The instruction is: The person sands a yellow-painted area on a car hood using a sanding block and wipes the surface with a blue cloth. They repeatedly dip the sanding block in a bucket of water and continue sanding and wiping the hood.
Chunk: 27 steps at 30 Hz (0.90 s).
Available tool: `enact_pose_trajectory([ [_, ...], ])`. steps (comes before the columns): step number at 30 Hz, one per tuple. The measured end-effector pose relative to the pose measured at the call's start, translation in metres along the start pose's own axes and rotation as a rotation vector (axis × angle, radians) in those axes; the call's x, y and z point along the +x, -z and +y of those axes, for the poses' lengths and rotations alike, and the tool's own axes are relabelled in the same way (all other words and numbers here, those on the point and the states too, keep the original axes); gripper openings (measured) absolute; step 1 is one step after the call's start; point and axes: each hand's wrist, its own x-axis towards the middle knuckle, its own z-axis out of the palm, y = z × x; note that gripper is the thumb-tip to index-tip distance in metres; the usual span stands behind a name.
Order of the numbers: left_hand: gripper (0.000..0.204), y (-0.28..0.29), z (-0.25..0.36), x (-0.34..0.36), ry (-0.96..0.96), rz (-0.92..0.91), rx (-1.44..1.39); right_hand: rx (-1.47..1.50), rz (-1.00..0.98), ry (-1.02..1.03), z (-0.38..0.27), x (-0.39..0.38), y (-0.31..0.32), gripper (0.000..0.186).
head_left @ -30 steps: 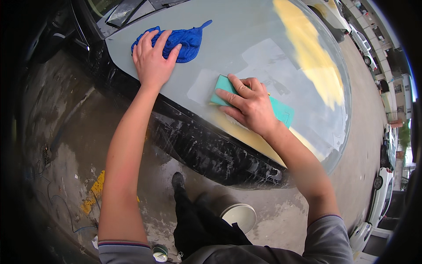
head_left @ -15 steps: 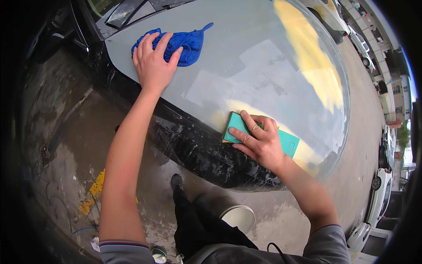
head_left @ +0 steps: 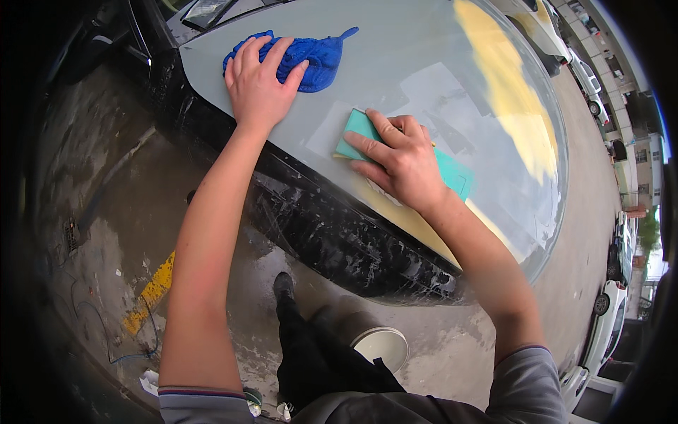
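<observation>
A teal sanding block (head_left: 452,173) lies flat against a grey car hood (head_left: 385,53). Gripping it from above, my right hand (head_left: 402,162) has its fingers curled over the block, and a thin yellowish sheet edge shows beneath. Farther left, my left hand (head_left: 261,95) rests on a crumpled blue cloth (head_left: 321,63), its fingers spread over and pressed into the fabric. Pale yellow filler (head_left: 417,219) shows along the hood's near edge, partly behind my right forearm. A second yellow patch (head_left: 505,92) runs down the far right side.
Below the hood is the car's black, scuffed front (head_left: 353,251). A white bucket (head_left: 381,346) stands on the wet concrete floor beside my leg. A yellow floor stripe (head_left: 152,293) and a thin hose (head_left: 134,357) lie at left. Parked white cars (head_left: 607,325) line the right.
My right hand has slid the sanding block away from the hood's near edge, farther up the panel and slightly left. My left hand stays on the blue cloth; the view has shifted a little.
</observation>
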Motion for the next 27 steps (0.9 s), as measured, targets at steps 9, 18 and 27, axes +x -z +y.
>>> enact_pose_trajectory([
  [9,0.053,-0.009,-0.007,-0.008,-0.015,0.028,0.006,-0.089,-0.006,-0.084,-0.036,-0.034,-0.004,0.051],
  [18,0.05,-0.004,-0.011,-0.004,-0.062,0.074,0.078,-0.086,-0.019,-0.063,-0.054,-0.099,0.01,0.06],
  [27,0.051,-0.003,-0.009,-0.01,-0.032,0.053,0.122,-0.022,-0.053,-0.083,-0.044,-0.153,0.03,0.061],
])
